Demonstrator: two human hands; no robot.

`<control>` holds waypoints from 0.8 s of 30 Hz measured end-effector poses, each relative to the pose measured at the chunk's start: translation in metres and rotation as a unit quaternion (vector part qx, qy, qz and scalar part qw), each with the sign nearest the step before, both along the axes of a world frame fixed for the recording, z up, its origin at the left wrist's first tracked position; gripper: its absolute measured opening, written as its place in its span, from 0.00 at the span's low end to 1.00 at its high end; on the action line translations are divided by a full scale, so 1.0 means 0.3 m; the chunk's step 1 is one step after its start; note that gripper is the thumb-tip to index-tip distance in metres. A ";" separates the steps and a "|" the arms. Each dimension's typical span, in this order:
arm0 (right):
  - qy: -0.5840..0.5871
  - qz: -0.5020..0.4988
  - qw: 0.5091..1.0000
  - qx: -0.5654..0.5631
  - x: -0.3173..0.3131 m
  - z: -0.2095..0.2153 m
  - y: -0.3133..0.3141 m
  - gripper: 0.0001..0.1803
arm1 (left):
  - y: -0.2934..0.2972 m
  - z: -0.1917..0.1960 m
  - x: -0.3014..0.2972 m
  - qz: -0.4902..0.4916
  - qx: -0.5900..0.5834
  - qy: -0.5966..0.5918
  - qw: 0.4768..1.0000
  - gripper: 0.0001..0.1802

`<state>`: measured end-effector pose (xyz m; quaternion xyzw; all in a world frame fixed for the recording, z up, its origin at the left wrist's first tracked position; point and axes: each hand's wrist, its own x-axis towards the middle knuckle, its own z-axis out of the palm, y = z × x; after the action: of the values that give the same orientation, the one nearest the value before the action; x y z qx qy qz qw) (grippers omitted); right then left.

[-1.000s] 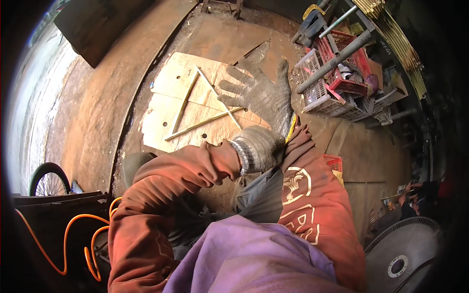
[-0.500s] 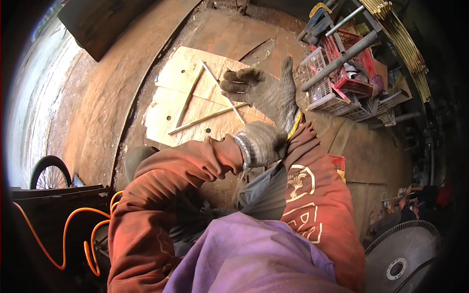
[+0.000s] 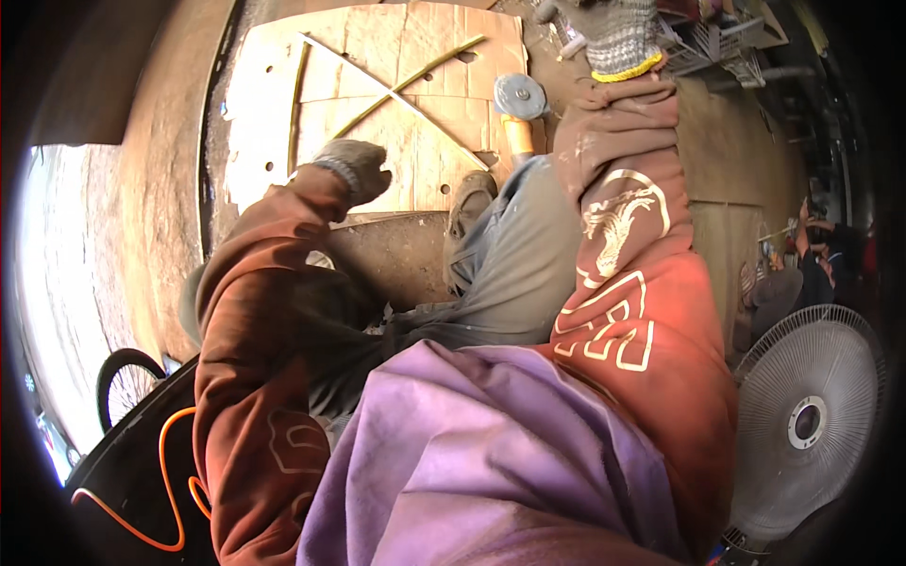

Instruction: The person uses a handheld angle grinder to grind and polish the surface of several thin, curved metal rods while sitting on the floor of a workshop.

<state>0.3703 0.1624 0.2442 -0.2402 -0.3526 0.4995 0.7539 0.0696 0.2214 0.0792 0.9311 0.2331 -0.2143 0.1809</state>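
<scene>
My left hand [image 3: 357,170], in a grey knit glove, is held over the near edge of a pale, cardboard-like sheet [image 3: 255,123], fingers curled and nothing showing in them. Three thin, light-coloured strips lie on the sheet: a long diagonal strip [image 3: 349,62], a second strip [image 3: 444,58] crossing it, and a strip [image 3: 297,104] at the left. My right hand [image 3: 613,33], gloved with a yellow cuff, reaches far right by the top edge, fingers apart and partly cut off. An angle grinder [image 3: 519,99] with a grey disc and orange-yellow body lies between that arm and the sheet.
My shoe [image 3: 470,203] rests against the sheet's near edge. Crates [image 3: 722,42] stand at the far right. A large fan [image 3: 802,424] is at the near right, with a person [image 3: 821,259] beyond it. An orange hose [image 3: 170,472] loops at the lower left.
My left hand has let go of the right glove's cuff and moved left. My right hand has stretched away to the upper right. The view has shifted, bringing the angle grinder into sight.
</scene>
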 end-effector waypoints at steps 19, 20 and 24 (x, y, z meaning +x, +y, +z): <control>-0.586 -0.084 0.406 -0.696 0.175 -1.115 -0.409 0.38 | 0.258 -0.659 -0.572 0.612 0.037 0.031 0.789 0.33; -0.586 -0.073 0.394 -0.705 0.172 -1.154 -0.400 0.38 | 0.269 -0.691 -0.577 0.619 0.003 0.021 0.785 0.32; -0.596 -0.050 0.376 -0.708 0.162 -1.224 -0.348 0.36 | 0.273 -0.762 -0.600 0.586 -0.041 -0.040 0.808 0.27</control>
<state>0.4191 0.0580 -0.1229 -0.9393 -0.2165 0.2561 -0.0720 -0.1106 0.3034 -0.1493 0.6175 0.7178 -0.0392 0.3192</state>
